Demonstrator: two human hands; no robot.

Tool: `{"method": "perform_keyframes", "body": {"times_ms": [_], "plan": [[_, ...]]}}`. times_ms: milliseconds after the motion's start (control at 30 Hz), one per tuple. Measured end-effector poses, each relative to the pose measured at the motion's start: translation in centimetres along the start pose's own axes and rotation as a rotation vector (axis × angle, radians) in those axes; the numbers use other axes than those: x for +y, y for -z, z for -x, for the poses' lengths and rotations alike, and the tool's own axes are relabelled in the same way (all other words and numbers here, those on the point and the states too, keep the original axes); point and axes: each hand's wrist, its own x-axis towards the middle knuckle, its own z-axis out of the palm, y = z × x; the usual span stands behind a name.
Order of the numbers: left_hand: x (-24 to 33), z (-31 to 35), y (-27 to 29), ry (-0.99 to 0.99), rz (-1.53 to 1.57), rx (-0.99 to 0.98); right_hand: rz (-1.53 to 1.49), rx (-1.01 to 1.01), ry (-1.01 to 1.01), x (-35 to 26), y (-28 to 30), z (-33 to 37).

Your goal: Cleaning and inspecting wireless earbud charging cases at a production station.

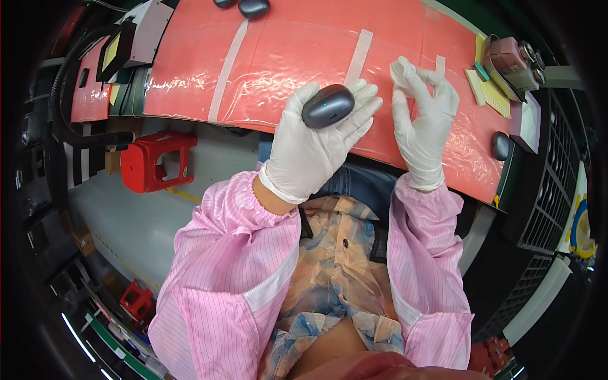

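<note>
Case [328, 106] rests on left hand [299, 149], palm up, fingers extended; right hand [427, 126] half-curled, grip unclear. Red mat [183, 73] bears 2 dark objects [254, 8] far side, 1 dark pod [500, 146] right edge.

We see a counter [304, 57] covered by a glossy red-pink sheet, with pale tape strips [229, 69] running across it and two dark, rounded cases [254, 8] close together at the far edge, one cut off at the top of the view. Toward the right end we find a third dark case [500, 146] near the edge and yellow sheets [498, 101] beyond it. On the grey floor [218, 155] we make out a red plastic stool [138, 170] to our left.
</note>
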Motion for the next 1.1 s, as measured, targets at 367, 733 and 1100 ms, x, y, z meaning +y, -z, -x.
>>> {"method": "perform_keyframes", "body": {"times_ms": [367,733,1100], "plan": [[-0.1,-0.2,1.7,0.083,-0.124,-0.117,-1.344,-0.494,-0.553,-2.3,-0.3,0.9],[1.6,-0.3,0.4,-0.090,-0.769,-0.119,-1.046,-0.279,-0.322,0.1,-0.3,1.6],[1.2,-0.6,2.1,-0.815,-1.580,-0.259,0.324,-0.132,0.252,3.9,-1.5,-1.3]]}}
